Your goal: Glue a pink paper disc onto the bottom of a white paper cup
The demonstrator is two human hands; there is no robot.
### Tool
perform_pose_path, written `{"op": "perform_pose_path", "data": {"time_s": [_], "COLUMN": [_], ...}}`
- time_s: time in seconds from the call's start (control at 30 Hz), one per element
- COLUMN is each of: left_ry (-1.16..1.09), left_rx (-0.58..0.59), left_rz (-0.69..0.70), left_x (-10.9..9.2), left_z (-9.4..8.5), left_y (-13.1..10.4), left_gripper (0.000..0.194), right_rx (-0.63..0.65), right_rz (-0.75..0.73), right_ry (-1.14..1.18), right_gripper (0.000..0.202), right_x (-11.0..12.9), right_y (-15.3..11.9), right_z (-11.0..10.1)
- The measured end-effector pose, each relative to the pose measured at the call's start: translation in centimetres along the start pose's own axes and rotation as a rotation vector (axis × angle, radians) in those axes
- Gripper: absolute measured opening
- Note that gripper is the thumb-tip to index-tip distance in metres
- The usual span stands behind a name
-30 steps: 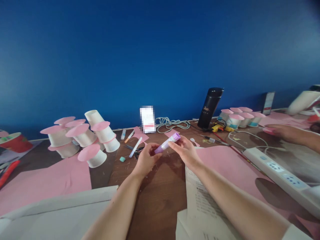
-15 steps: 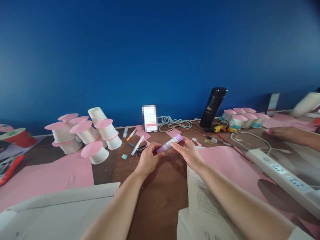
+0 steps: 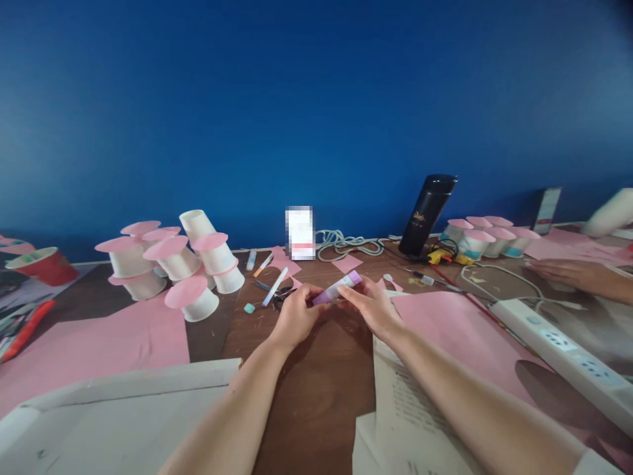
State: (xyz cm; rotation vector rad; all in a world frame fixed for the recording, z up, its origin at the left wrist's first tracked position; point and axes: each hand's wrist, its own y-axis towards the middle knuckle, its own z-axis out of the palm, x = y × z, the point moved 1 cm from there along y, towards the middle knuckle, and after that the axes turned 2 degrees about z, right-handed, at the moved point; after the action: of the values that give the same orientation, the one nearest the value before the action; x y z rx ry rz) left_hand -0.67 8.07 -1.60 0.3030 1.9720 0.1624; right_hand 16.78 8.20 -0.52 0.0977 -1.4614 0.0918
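Observation:
Above the middle of the brown table, my left hand and my right hand both grip a purple glue stick. It is tilted, its right end higher. The left fingers close round its lower end, while the right thumb and fingers pinch it near the upper end. Just left of my left hand lie scissors, partly hidden, a pale pen-like stick and a small turquoise piece. Pink paper scraps lie behind my hands. Under my right forearm are a printed sheet and pink paper.
White paper cups with pink discs stand stacked at left. Against the blue wall are a pixelated upright screen, coiled cable and a black flask. A power strip and another person's hand are at right.
The whole view has shifted slightly, so the things appear a little farther right. Both my hands keep their grip on the glue stick, with hardly any movement.

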Motion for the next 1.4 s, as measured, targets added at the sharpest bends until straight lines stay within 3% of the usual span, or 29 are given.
{"op": "perform_pose_path", "data": {"time_s": [0.17,0.37,0.47,0.57,0.63,0.8,1.17,1.3,1.4], "left_ry": [0.024,0.096,0.102,0.064,0.074,0.211,0.304,0.36,0.381], "left_rx": [-0.001,0.003,-0.025,-0.081,-0.113,-0.104,-0.064,-0.048,-0.041], "left_rz": [0.012,0.068,0.094,0.049,0.018,0.069,0.128,0.168,0.184], "left_x": [-0.2,-0.6,-0.3,0.3,0.5,0.6,0.7,0.7,0.9], "left_z": [0.1,0.3,0.3,0.1,-0.1,-0.3,-0.3,-0.1,0.1], "left_y": [-0.1,-0.3,-0.3,-0.2,-0.1,0.0,0.1,0.2,0.3], "left_gripper": [0.022,0.021,0.026,0.03,0.026,0.016,0.016,0.015,0.013], "right_rx": [0.005,-0.074,-0.198,-0.383,-0.44,-0.489,-0.5,-0.557,-0.592], "right_rz": [0.03,0.04,0.056,0.058,0.091,0.145,0.133,0.074,-0.078], "right_ry": [0.04,-0.097,-0.047,0.041,0.059,0.069,0.032,-0.025,-0.137], "right_gripper": [0.026,0.028,0.027,0.022,0.02,0.017,0.028,0.051,0.044], "right_x": [-0.2,-0.9,-1.2,-1.2,-1.1,-1.1,-1.4,-0.1,2.5], "right_y": [-0.1,0.3,1.2,2.3,2.9,3.8,3.4,3.2,2.7], "right_z": [0.1,-0.3,-1.2,-2.9,-4.0,-5.6,-5.2,-5.4,-5.7]}}
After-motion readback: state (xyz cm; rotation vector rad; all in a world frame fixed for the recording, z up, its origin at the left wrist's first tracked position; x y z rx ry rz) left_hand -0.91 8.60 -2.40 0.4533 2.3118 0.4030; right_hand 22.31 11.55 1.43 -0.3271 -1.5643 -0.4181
